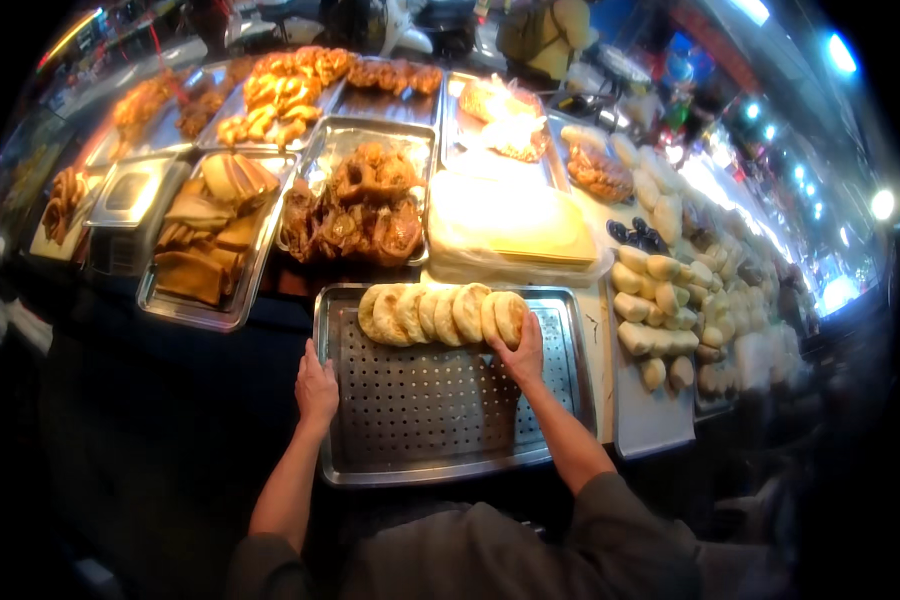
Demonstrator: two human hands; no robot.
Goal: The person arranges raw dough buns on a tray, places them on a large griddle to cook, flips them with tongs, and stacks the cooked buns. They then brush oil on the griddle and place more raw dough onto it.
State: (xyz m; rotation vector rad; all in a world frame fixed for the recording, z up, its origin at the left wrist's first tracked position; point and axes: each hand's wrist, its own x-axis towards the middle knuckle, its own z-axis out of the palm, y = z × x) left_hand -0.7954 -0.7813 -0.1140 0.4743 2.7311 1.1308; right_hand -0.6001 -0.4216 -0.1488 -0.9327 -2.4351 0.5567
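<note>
A perforated metal tray point(450, 420) lies in front of me, with a row of round browned flatbreads point(420, 313) leaning on one another along its far side. My right hand point(523, 352) grips the right end of that row, its thumb on the near side and its fingers around the outer edge of the last flatbread. At the tray's left rim is my left hand point(318, 386), with the rim between thumb and fingers. The fingers' undersides are hidden.
Left of the tray is a metal tray of brown sliced food point(195, 274); beyond stands a tray of glazed braised meat point(360, 202). A plastic-wrapped yellow stack point(517, 225) sits behind my tray. Pale rolls point(656, 337) are piled at right. A person point(562, 37) stands beyond the stall.
</note>
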